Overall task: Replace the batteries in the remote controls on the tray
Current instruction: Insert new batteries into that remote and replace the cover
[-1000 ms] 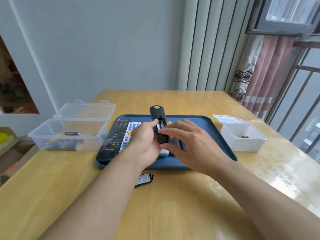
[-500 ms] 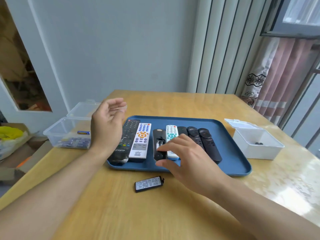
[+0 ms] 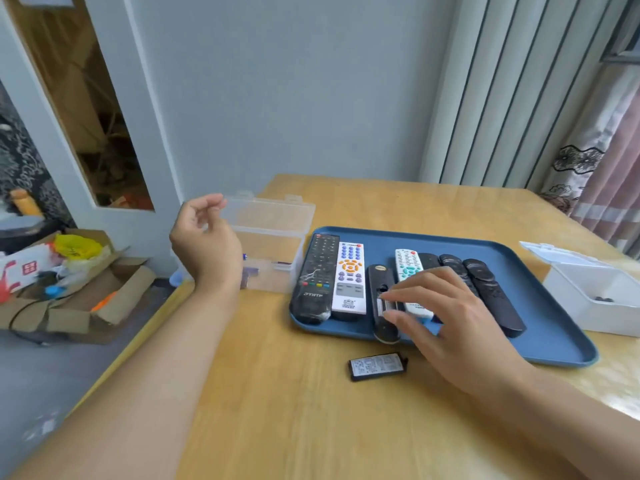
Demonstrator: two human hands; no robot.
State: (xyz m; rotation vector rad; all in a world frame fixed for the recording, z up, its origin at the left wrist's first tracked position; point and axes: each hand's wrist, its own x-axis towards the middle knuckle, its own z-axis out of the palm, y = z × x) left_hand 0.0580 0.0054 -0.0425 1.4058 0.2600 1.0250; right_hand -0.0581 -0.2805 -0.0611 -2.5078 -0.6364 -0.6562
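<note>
Over the tray's point(image 3: 540, 351) near edge, the spread right hand point(image 3: 450, 317) touches the opened remote point(image 3: 382, 303); left hand point(image 3: 204, 237) hovers loose-curled.

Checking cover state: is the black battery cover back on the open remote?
No, the small black battery cover lies on the wooden table, in front of the blue plastic tray.

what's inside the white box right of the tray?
White box, lid open: a few small dark round items, too small to identify. Its front wall hides the rest of the floor.
</note>
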